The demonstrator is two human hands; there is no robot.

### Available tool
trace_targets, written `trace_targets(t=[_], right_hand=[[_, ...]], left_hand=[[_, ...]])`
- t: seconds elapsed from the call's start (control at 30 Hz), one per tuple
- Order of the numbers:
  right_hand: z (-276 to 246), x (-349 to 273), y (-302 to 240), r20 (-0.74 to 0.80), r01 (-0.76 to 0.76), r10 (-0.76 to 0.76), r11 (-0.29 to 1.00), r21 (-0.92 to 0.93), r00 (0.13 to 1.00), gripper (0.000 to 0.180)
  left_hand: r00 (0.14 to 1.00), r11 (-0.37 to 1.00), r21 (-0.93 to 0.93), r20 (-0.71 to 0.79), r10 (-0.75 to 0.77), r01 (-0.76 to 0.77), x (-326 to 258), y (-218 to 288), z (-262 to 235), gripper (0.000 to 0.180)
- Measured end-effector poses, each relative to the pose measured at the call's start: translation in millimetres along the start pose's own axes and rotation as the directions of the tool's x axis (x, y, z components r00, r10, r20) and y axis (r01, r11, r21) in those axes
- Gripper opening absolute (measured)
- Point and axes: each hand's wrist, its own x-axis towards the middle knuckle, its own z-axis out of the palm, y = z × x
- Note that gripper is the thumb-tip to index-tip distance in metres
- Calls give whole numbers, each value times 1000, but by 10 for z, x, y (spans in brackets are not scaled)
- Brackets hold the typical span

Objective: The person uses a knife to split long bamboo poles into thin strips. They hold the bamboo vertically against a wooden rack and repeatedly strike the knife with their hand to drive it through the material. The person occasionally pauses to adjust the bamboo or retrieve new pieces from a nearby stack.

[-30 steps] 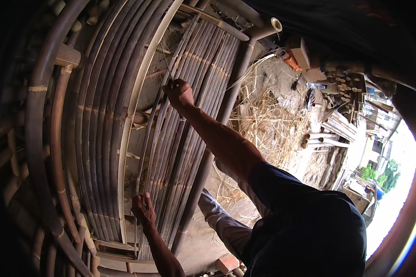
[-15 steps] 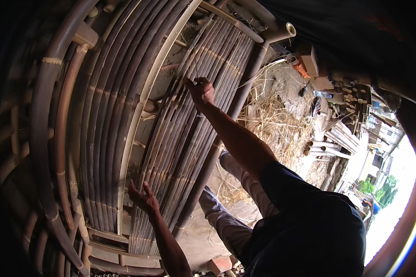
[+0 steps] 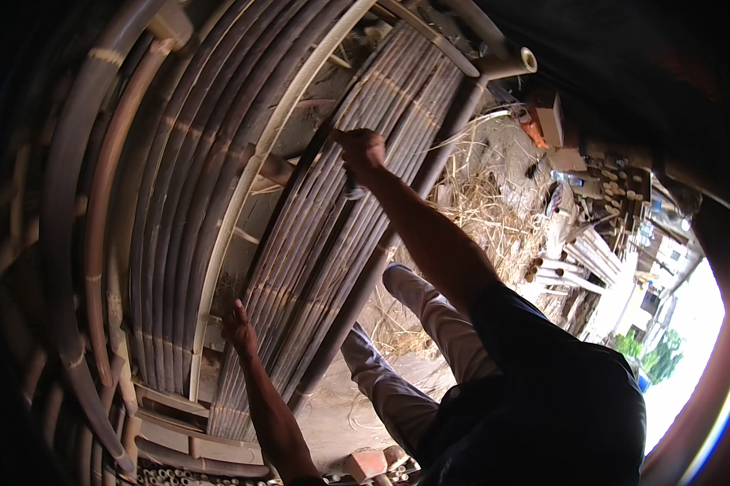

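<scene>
Head view. A panel of narrow bamboo slats (image 3: 304, 243) runs from 1 o'clock to 7 o'clock of the picture, bordered on its 4 o'clock side by a thick dark pole (image 3: 342, 324). A second, curved bank of slats (image 3: 179, 243) lies at 9 o'clock. The right hand (image 3: 362, 149), at 12 o'clock, is curled at the panel; whether its fingers close on anything cannot be told. A small grey item (image 3: 354, 193) shows just below its wrist, too blurred to identify. The left hand (image 3: 239, 328), at 8 o'clock, is at the panel's outer edge, its grip likewise unclear. Sound handling would seem to call for both hands working along one slat, with even pressure and fingertips clear of the gaps, lest the slat twist, spring or pinch.
</scene>
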Motion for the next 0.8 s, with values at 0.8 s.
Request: trace_targets(t=[0.8], right_hand=[[-4138,-4779,2988,-6,-157,714,146,-977,700,45]], left_hand=[[988,993,111,-152,-14,31,-947,-1248,-850,32]])
